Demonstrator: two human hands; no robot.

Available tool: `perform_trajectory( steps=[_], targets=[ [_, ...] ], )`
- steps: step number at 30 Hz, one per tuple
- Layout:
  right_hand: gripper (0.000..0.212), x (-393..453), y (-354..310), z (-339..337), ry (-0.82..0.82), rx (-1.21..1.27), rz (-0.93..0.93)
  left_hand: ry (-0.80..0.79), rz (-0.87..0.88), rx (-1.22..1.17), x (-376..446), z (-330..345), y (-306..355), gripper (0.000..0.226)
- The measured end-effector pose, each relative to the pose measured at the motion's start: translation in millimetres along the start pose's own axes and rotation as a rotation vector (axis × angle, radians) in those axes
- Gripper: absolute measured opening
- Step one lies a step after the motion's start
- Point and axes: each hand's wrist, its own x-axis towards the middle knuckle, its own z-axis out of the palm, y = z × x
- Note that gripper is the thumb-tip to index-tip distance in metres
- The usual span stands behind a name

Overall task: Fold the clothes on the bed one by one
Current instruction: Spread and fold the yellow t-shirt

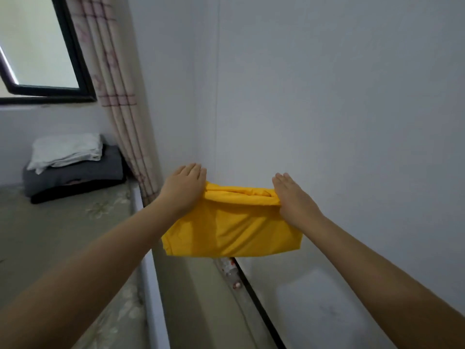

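Yellow cloth, a folded garment (231,227), hangs in the air in front of a pale wall (327,96), held up past the edge of the bed (50,235). Its top edge is rolled into a thick fold, and each end of that roll is pinched by one of the hands. The left hand (185,190) grips the left end, thumb hidden under the cloth, fingers lying over the top. The right hand (293,195) grips the right end the same way, with its thumb and palm also out of sight behind the fabric. No print, label or writing shows on the garment.

On the bed's far corner, well apart from the yellow piece, sits a stack of folded clothes (75,172): white on top, grey beneath, something dark at the bottom that is hard to make out. A checked curtain (118,102) hangs beside the stack, next to a dark-framed window (45,71) cut off at the left edge.

Below the garment, in the gap between bed and wall, lie small blurred things (230,270), perhaps plastic bottles; any lettering on them is unreadable.
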Motion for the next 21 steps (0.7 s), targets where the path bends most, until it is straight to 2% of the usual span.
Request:
perform_trajectory(
  steps=[7, 13, 21],
  targets=[
    [0.063, 174, -38, 33, -0.067, 0.044, -0.218, -0.088, -0.212, -0.007, 80, 54, -88, 0.047],
    [0.063, 295, -94, 65, -0.086, 0.124, -0.436, -0.193, -0.435, 0.018, 108, 99, -161, 0.049],
    [0.061, 471, -181, 100, -0.109, 0.269, -0.698, -0.259, -0.633, 0.130, 177, 146, -278, 0.051]
  ],
)
